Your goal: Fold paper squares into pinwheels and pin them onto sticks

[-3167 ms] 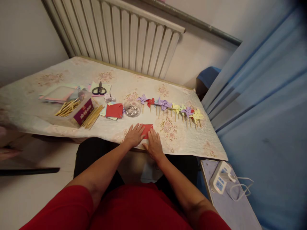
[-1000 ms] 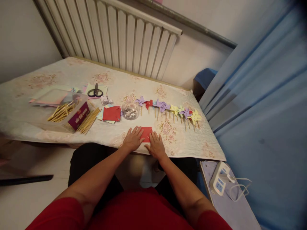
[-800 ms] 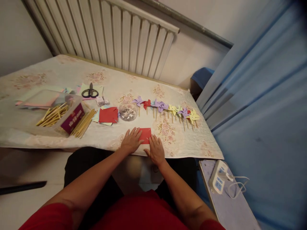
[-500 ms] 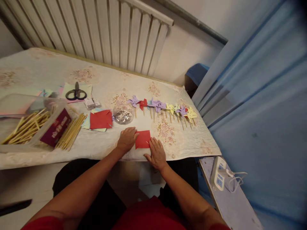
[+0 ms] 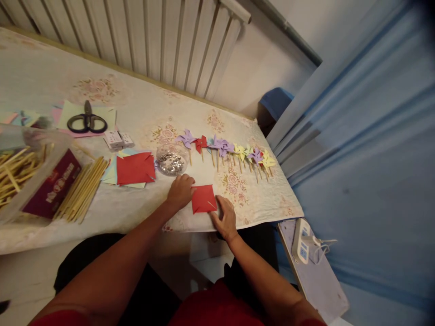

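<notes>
A red paper square (image 5: pixel 203 198) lies flat near the front edge of the table (image 5: pixel 142 113), towards its right end. The left hand (image 5: pixel 180 192) rests on the square's left edge with fingers curled loosely, pressing rather than gripping; the right hand (image 5: pixel 225 216) touches its lower right corner, fingers spread flat, grasping nothing.

Just behind the left hand stands a clear glass bowl (image 5: pixel 171 161) of silvery bits, and to its left a stack of cut paper squares (image 5: pixel 135 168) with red on top. A row of paper pinwheels (image 5: pixel 226 150) on sticks runs from the bowl towards the right edge. Bamboo sticks (image 5: pixel 81 188) lie beside a maroon box (image 5: pixel 52 184) printed with pale writing — too blurred to read. Black scissors (image 5: pixel 86 121) sit on coloured sheets farther back — near the left edge.
</notes>
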`<action>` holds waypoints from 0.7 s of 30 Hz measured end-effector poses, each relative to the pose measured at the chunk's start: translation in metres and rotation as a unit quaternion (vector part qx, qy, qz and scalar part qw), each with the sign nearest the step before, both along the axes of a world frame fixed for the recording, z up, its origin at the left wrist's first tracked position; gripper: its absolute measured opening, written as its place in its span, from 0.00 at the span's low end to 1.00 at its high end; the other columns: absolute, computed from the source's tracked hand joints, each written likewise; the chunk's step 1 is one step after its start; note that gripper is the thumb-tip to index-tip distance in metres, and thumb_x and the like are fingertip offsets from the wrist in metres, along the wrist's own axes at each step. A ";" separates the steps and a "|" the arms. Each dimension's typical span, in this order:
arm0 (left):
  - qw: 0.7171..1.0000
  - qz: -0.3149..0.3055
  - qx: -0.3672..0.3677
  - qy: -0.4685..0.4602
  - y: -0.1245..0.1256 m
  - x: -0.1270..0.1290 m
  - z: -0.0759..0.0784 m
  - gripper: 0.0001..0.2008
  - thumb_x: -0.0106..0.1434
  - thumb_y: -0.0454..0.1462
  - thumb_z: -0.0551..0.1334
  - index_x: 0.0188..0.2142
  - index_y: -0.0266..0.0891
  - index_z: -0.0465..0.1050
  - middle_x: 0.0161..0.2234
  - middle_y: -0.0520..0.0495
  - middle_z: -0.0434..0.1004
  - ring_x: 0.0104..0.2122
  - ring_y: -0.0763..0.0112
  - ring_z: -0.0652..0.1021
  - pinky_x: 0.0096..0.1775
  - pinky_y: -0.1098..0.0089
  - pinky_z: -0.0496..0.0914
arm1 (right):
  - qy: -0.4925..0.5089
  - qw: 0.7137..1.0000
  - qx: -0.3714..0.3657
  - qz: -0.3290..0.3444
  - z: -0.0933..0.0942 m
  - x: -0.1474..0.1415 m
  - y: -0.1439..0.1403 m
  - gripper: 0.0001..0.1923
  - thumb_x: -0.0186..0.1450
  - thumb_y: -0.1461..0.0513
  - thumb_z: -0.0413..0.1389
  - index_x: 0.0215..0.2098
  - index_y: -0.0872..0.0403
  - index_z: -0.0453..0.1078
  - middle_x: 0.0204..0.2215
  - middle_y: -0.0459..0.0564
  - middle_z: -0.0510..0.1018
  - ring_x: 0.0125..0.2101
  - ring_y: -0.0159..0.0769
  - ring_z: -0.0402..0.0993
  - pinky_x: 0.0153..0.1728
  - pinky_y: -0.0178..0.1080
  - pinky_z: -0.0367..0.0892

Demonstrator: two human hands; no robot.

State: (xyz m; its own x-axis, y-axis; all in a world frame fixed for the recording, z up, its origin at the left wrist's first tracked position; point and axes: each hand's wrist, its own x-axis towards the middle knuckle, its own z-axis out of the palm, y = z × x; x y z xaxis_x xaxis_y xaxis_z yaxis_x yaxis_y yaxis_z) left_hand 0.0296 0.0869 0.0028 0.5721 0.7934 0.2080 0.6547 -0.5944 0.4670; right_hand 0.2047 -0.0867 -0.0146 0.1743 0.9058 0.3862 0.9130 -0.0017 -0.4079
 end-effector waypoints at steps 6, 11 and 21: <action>1.000 0.006 -0.024 0.012 -0.003 0.000 0.008 0.05 0.63 0.34 0.62 0.39 0.39 0.76 0.43 0.39 0.75 0.47 0.53 0.72 0.49 0.56 0.68 | 0.099 0.988 -0.019 -0.117 0.003 -0.005 0.030 0.26 0.68 0.53 0.54 0.59 0.58 0.72 0.51 0.62 0.80 0.53 0.49 0.76 0.56 0.49 0.70; 0.999 -0.006 -0.042 0.023 -0.004 -0.001 0.014 0.04 0.63 0.33 0.61 0.36 0.39 0.75 0.42 0.39 0.75 0.47 0.53 0.72 0.48 0.57 0.66 | 0.158 0.968 -0.117 -0.155 0.024 0.005 0.076 0.21 0.63 0.58 0.60 0.54 0.53 0.75 0.45 0.53 0.83 0.41 0.41 0.79 0.49 0.42 0.72; 0.997 -0.008 -0.075 0.003 -0.007 0.001 0.018 0.06 0.60 0.31 0.59 0.35 0.38 0.76 0.42 0.37 0.76 0.47 0.51 0.72 0.47 0.56 0.64 | 0.136 0.964 -0.218 -0.072 0.039 0.019 0.123 0.09 0.52 0.64 0.65 0.33 0.53 0.78 0.26 0.43 0.76 0.27 0.32 0.69 0.33 0.35 0.65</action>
State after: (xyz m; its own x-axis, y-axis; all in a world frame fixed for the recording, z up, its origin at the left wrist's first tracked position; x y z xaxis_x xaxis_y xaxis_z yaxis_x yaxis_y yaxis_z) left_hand 0.0306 0.0799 0.0208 0.5854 0.8063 0.0848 0.6491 -0.5288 0.5468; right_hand 0.2240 0.0361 0.0242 0.3510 0.9307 -0.1026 0.7496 -0.3449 -0.5649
